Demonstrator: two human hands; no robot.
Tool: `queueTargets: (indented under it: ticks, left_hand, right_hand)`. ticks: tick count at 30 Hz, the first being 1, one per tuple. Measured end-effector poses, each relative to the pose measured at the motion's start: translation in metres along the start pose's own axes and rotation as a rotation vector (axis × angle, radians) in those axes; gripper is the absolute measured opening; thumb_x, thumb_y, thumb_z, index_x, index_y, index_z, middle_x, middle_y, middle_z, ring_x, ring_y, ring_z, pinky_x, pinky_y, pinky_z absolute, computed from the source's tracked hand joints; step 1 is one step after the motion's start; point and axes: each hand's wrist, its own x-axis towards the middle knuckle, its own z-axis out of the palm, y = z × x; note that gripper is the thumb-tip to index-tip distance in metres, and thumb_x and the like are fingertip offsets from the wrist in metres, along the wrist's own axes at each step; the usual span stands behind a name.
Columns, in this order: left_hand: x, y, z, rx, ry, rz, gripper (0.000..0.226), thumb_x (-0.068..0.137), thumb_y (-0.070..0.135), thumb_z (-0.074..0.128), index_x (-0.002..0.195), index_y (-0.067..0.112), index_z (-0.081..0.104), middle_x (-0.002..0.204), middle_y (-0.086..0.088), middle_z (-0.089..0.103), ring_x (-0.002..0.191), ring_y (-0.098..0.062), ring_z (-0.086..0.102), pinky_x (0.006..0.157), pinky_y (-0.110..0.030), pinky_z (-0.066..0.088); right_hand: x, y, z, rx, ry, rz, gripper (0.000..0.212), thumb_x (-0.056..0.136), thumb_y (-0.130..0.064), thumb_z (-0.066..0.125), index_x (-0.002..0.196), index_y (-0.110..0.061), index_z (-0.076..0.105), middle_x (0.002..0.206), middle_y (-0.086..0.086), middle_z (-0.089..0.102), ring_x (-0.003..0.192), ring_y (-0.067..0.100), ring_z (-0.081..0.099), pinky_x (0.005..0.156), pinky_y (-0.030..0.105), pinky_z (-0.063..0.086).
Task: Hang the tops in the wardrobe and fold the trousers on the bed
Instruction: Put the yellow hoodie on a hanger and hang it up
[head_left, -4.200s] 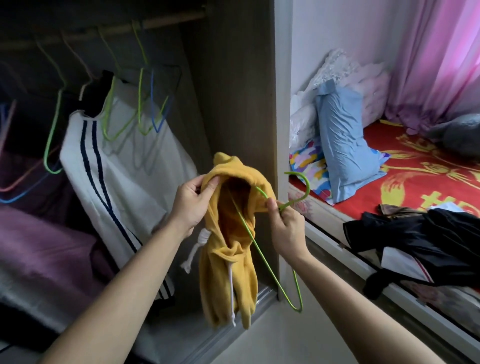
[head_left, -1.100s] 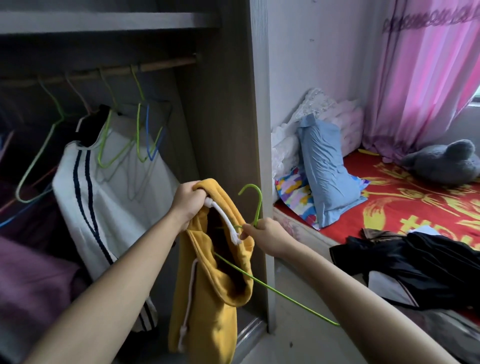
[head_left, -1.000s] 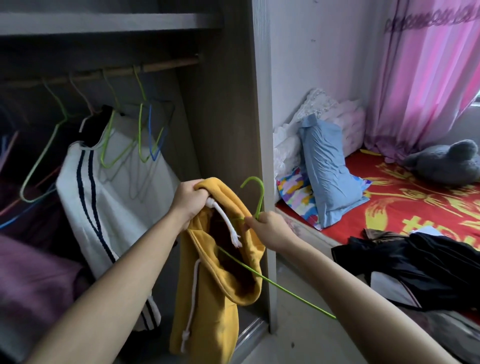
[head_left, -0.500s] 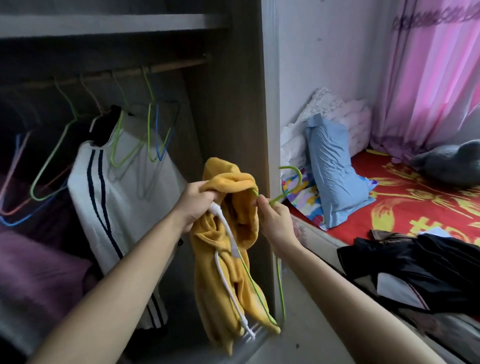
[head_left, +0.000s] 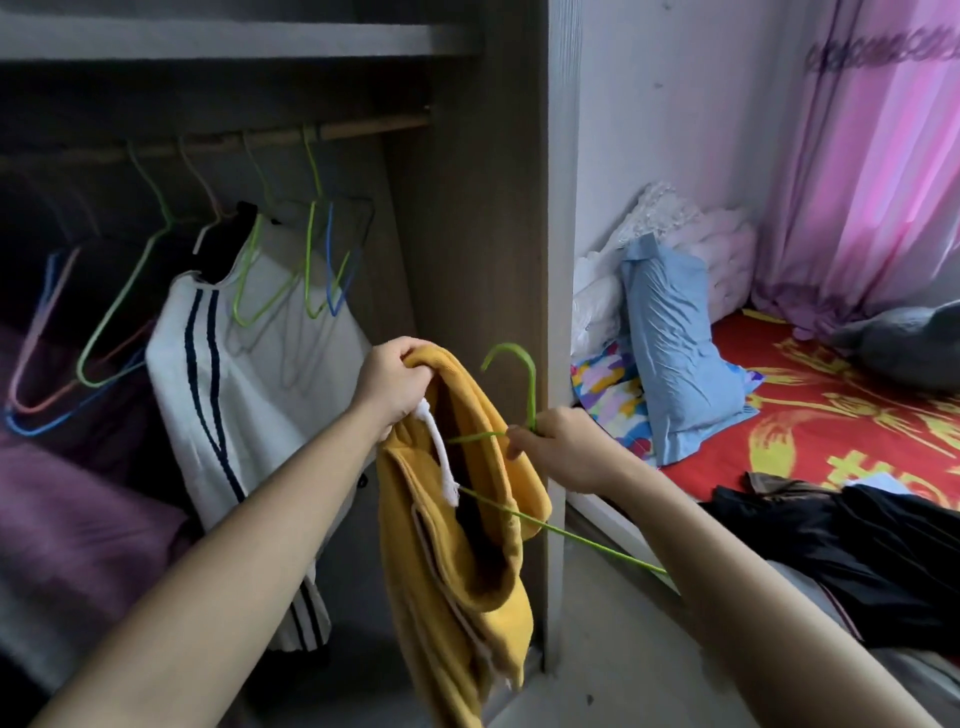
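Observation:
A yellow hooded top (head_left: 457, 545) with a white drawstring hangs in front of the open wardrobe. My left hand (head_left: 392, 384) grips its upper edge. My right hand (head_left: 563, 449) pinches a green wire hanger (head_left: 524, 384) at the base of its hook; one arm of the hanger runs inside the top, the other sticks out toward the lower right. Behind them the wooden wardrobe rail (head_left: 291, 137) carries a white top with dark stripes (head_left: 249, 395) and several empty coloured hangers (head_left: 322, 260). Dark clothes (head_left: 852, 551) lie piled on the bed (head_left: 852, 415).
The wardrobe's side panel (head_left: 514, 260) stands just behind my right hand. Purple fabric (head_left: 67, 525) fills the wardrobe's lower left. On the red bed are a blue pillow (head_left: 675, 343), white bedding, a grey plush toy (head_left: 909, 343), and a pink curtain (head_left: 883, 171) behind.
The bunched top has dropped open and hangs longer. The hanger's hook has turned upright and its lower arm now pokes out to the right. Both hands sit slightly lower.

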Motion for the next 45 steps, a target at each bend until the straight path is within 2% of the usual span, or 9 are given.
queueTargets:
  ticks: [6,10,15,20,24,27,35,40,45]
  left_hand:
    - [0.005,-0.009,-0.002,-0.017,-0.035,-0.111,0.008,0.083,0.021,0.062,0.078,0.019,0.068,0.074,0.000,0.068,0.071,-0.018,0.063,0.052,-0.025,0.048]
    - [-0.003,0.011,0.019,-0.332,-0.233,-0.127,0.013,0.074,0.024,0.065,0.078,0.020,0.076,0.073,-0.005,0.070,0.067,-0.018,0.065,0.059,-0.031,0.053]
    - [0.003,0.003,-0.005,-0.477,-0.229,-0.154,0.017,0.074,0.017,0.067,0.087,0.019,0.077,0.084,-0.009,0.074,0.080,-0.024,0.071,0.067,-0.033,0.056]
    - [-0.007,-0.006,-0.029,-0.201,-0.156,-0.025,0.026,0.070,0.021,0.062,0.090,0.036,0.070,0.084,0.007,0.073,0.085,-0.019,0.068,0.066,-0.030,0.053]
    - [-0.005,0.015,-0.036,0.037,-0.002,0.182,0.027,0.069,0.015,0.058,0.082,0.037,0.070,0.073,0.013,0.069,0.076,-0.010,0.065,0.058,-0.023,0.051]
    - [-0.005,0.023,-0.031,0.267,0.084,0.282,0.033,0.074,0.002,0.060,0.086,0.030,0.073,0.068,0.021,0.063,0.072,-0.008,0.063,0.055,-0.012,0.044]
    - [-0.007,0.027,-0.019,0.224,0.112,0.318,0.026,0.081,0.009,0.061,0.083,0.032,0.073,0.059,0.028,0.057,0.061,0.000,0.061,0.052,-0.006,0.040]
    - [-0.010,0.013,-0.017,0.175,0.030,0.213,0.020,0.076,0.016,0.058,0.077,0.028,0.074,0.062,0.019,0.065,0.069,-0.012,0.065,0.058,-0.019,0.045]
    - [-0.021,0.040,-0.010,-0.170,-0.163,0.053,0.029,0.070,0.019,0.052,0.075,0.032,0.077,0.063,0.010,0.070,0.058,-0.002,0.062,0.052,-0.019,0.048]
  right_hand:
    - [-0.005,-0.014,-0.035,0.136,0.109,-0.004,0.042,0.105,-0.037,0.047,0.079,-0.021,0.075,0.042,-0.016,0.051,0.039,-0.002,0.046,0.040,0.009,0.033]
    - [0.011,-0.013,0.018,0.029,0.019,0.119,0.043,0.104,-0.036,0.044,0.089,-0.009,0.074,0.078,0.002,0.069,0.074,0.016,0.065,0.066,0.029,0.051]
    - [0.022,0.005,0.049,0.524,0.380,0.263,0.043,0.105,-0.038,0.045,0.087,-0.011,0.073,0.079,0.004,0.070,0.074,0.018,0.066,0.070,0.037,0.052]
    - [0.023,0.010,0.044,0.774,0.669,0.005,0.041,0.104,-0.041,0.048,0.084,-0.017,0.074,0.079,0.006,0.070,0.079,0.019,0.065,0.075,0.036,0.053]
    - [0.035,-0.002,0.045,0.489,0.351,0.019,0.042,0.106,-0.038,0.045,0.087,-0.014,0.073,0.078,-0.003,0.067,0.078,0.013,0.061,0.078,0.031,0.051]
    - [0.040,-0.017,0.033,0.463,0.263,0.006,0.040,0.103,-0.045,0.048,0.082,-0.022,0.074,0.057,-0.017,0.062,0.056,-0.004,0.057,0.051,0.009,0.041]
    - [0.025,-0.015,0.040,0.321,-0.096,0.213,0.034,0.100,-0.035,0.052,0.082,-0.013,0.072,0.066,-0.002,0.052,0.063,0.013,0.052,0.062,0.028,0.044]
    - [0.018,-0.019,0.017,0.692,0.028,0.094,0.036,0.100,-0.040,0.053,0.079,-0.022,0.077,0.054,-0.009,0.042,0.044,0.005,0.039,0.043,0.017,0.033]
    - [0.018,-0.020,0.067,0.484,-0.002,0.206,0.035,0.101,-0.025,0.049,0.068,-0.022,0.061,0.068,-0.002,0.057,0.070,0.014,0.055,0.071,0.033,0.048]
